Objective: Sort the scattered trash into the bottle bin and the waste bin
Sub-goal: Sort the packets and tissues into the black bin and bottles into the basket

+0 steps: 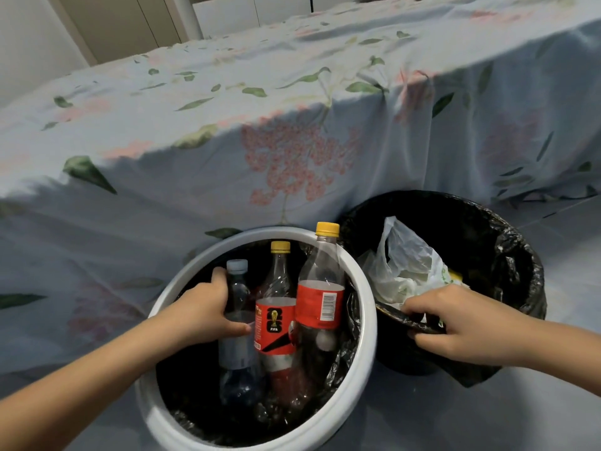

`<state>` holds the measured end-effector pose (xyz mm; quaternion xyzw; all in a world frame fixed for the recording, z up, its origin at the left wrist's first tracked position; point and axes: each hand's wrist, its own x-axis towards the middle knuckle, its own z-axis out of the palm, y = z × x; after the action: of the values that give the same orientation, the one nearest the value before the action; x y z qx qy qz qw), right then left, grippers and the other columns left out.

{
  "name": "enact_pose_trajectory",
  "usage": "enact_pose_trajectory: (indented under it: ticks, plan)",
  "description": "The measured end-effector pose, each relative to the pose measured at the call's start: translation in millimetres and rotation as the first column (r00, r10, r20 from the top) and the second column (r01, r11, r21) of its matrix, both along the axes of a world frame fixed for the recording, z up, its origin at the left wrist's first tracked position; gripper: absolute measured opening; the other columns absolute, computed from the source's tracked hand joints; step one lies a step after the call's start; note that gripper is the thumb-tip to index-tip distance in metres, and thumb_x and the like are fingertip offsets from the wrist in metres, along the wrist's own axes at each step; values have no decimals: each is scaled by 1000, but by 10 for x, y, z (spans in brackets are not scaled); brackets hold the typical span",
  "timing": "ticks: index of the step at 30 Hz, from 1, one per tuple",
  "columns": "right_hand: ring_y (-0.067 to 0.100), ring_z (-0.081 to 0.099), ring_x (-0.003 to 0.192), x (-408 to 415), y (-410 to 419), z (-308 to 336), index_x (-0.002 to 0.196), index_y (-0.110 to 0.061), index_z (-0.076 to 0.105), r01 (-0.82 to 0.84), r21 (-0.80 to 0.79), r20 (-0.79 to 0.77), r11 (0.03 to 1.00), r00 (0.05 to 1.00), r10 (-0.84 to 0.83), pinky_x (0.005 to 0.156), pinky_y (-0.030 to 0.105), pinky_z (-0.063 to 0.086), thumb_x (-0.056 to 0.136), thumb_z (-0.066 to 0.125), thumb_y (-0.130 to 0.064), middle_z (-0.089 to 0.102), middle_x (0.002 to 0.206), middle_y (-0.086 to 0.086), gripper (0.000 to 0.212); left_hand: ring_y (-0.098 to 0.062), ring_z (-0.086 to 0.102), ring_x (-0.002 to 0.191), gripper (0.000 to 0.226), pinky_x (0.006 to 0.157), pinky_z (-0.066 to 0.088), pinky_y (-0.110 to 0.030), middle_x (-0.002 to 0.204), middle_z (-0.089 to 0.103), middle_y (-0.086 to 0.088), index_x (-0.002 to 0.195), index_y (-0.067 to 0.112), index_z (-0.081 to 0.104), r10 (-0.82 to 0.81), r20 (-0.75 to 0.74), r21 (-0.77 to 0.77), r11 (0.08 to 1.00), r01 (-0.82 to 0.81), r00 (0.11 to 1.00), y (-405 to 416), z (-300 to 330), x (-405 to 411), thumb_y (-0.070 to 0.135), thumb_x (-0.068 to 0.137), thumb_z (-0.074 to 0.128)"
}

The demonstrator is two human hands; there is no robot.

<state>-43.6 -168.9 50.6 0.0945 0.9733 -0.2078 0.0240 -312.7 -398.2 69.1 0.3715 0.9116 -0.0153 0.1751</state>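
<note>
Your left hand (205,307) grips clear bottle (235,320) in white bin (366,307); right-hand fingers (419,312) pinch black bin's rim (403,320) beside it.

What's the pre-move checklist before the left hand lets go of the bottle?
1. Left hand wrapped around the grey-capped bottle: ok.
2. Bottle inside the white bin rim: ok.
3. Bottle resting on the bin bottom: cannot tell.
4. Two yellow-capped bottles upright beside it in the same bin: ok.
5. Right hand on the black bin near rim: ok.
6. Plastic bag inside the black bin: ok.
</note>
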Motion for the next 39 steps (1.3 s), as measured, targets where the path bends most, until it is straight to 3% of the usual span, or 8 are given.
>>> enact_pose_trajectory:
  ticks: [8,12,16,19,26,29,34,39]
  plan:
    - [5,55,73,2,-5,2,91,-27,60,-1,1,-4,1000,1000,1,69,29,48,79,50,-40,60,77,-13,20,-30,58,113,97,85,47,-31,125,57,-17,130,-1,27,8,4,-221,975,-7,1000,183,-52,98,55,68,77]
    - [5,56,77,-10,-5,-12,97,-28,61,1,13,1,1000,1000,-1,72,29,49,78,48,-40,63,84,-12,26,-24,61,107,56,79,49,-32,118,61,-4,104,17,49,-215,-254,-357,927,115,943,182,270,190,65,77,61]
    - [7,58,82,-2,5,-27,103,-27,62,-1,9,-1,1000,1000,1,75,29,49,78,48,-40,65,90,-11,31,-19,59,108,46,75,47,-33,118,57,8,117,30,52,-309,-493,5,934,358,813,385,611,389,62,87,41]
    - [9,58,83,-2,7,-33,107,-26,61,2,18,0,1000,1000,-2,76,30,50,78,49,-40,66,93,-10,34,-14,58,102,43,73,51,-34,109,59,11,108,32,61,-456,-422,324,731,600,784,652,684,570,57,83,37]
    - [10,57,73,56,29,67,93,-30,60,-18,15,-106,1000,994,19,66,33,49,78,44,-64,65,79,-6,41,-11,57,97,33,84,46,-31,102,63,8,106,25,65,-800,-271,349,436,829,535,1115,415,1084,49,90,50]
    - [6,56,79,207,116,177,83,-29,66,49,-14,-222,999,974,-51,72,26,46,79,45,-57,64,80,-9,36,-8,58,89,30,78,45,-29,94,65,11,104,27,62,-803,-274,391,410,824,530,1233,358,1239,50,88,50]
    - [11,54,73,577,529,167,74,-19,69,305,-53,-522,951,803,-287,72,21,41,82,57,-36,63,69,-11,22,0,54,89,35,74,45,-19,93,63,18,102,33,59,-780,-278,435,419,797,561,1641,381,1513,60,85,45]
    - [12,55,77,1193,1070,-171,76,-19,67,673,-233,-562,702,496,-662,70,24,43,84,60,-24,62,72,-16,12,-9,54,99,33,84,46,-28,102,60,13,106,27,61,-825,-256,380,393,838,503,2146,319,1873,52,88,47]
